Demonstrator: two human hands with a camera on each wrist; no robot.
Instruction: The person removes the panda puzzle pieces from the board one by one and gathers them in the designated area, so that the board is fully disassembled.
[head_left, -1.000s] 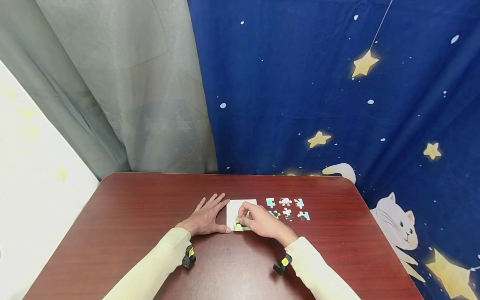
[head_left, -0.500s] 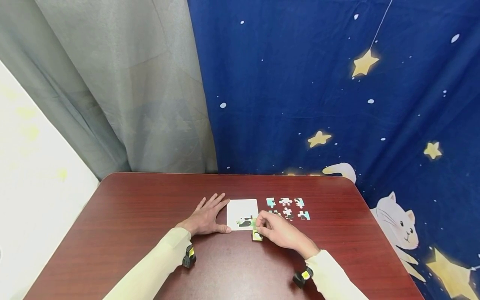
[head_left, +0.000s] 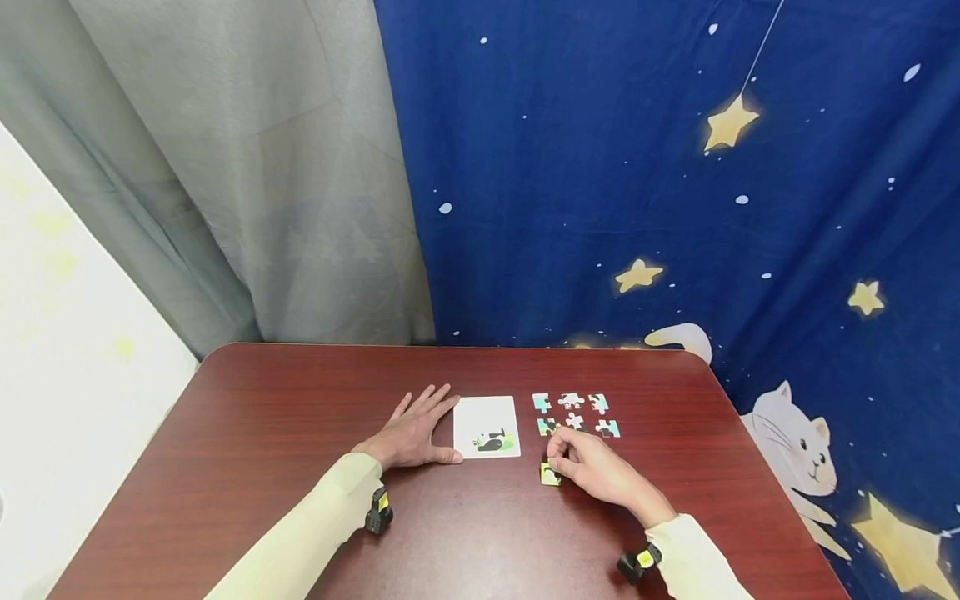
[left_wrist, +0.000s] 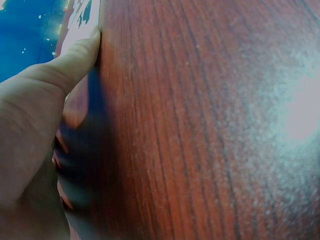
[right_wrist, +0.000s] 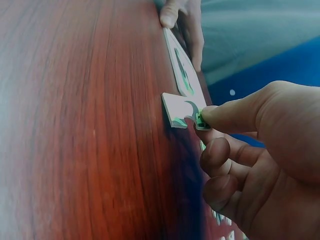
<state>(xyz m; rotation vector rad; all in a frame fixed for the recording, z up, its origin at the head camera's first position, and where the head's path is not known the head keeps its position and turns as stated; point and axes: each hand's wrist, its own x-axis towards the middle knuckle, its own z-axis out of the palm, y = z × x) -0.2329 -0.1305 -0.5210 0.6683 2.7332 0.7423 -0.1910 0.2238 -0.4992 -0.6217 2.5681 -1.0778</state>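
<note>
A puzzle piece (head_left: 550, 477) with green, white and black on it is pinched between the thumb and forefinger of my right hand (head_left: 597, 472). In the right wrist view the puzzle piece (right_wrist: 176, 107) shows a rounded notch, and my other fingers curl beneath. To its left lies a white square puzzle board (head_left: 483, 410), printed with a black-and-white figure and green near its front edge. My left hand (head_left: 414, 435) rests with fingers spread at the board's left side. Its thumb (left_wrist: 80, 52) touches the near left corner.
Several loose puzzle pieces (head_left: 572, 401) lie in two rows to the right of the board, one partly behind my right hand. The reddish-brown table (head_left: 300, 417) ends at a far edge before grey and blue curtains (head_left: 525, 208).
My right hand has moved from over the board to the right, past its near right corner, carrying the puzzle piece. The board's printed figure is uncovered. My left hand has stayed put.
</note>
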